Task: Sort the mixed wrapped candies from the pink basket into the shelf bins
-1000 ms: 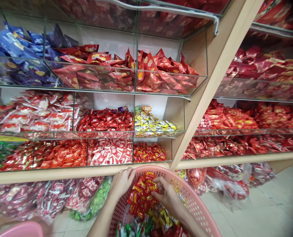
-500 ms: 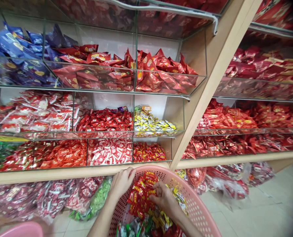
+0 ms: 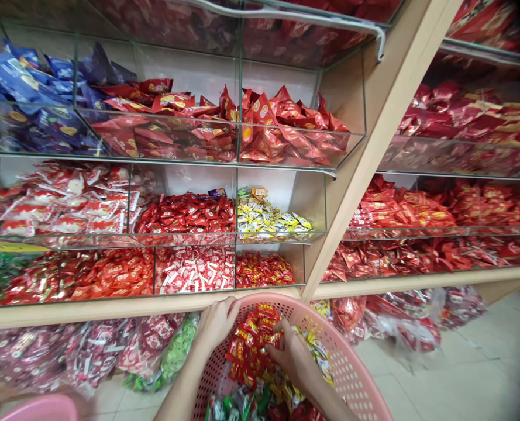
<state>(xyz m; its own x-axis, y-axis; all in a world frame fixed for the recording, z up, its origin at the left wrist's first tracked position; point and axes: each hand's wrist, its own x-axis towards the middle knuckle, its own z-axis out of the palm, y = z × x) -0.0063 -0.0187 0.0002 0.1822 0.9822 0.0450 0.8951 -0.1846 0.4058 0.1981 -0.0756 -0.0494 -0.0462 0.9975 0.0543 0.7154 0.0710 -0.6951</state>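
A pink perforated basket (image 3: pixel 351 374) sits low in the head view, against the wooden shelf edge. It holds a heap of small red-and-yellow candy packets (image 3: pixel 248 345) with yellow and green ones beneath. My left hand (image 3: pixel 216 324) grips the basket's far rim, fingers curled over it. My right hand (image 3: pixel 291 354) rests in the basket on the red packets, fingers closed on some of them.
Clear acrylic bins (image 3: pixel 260 219) of wrapped sweets fill the wooden shelves (image 3: pixel 110 307): blue and red bags above, red, white and yellow packets below. Plastic sacks of candy (image 3: pixel 88 351) lie under the shelf. A second pink basket (image 3: pixel 40 409) shows at bottom left. Tiled floor (image 3: pixel 483 368) lies right.
My right hand has slid a little down and left in the basket, pressing into the red packets. The left hand and the basket stay put.
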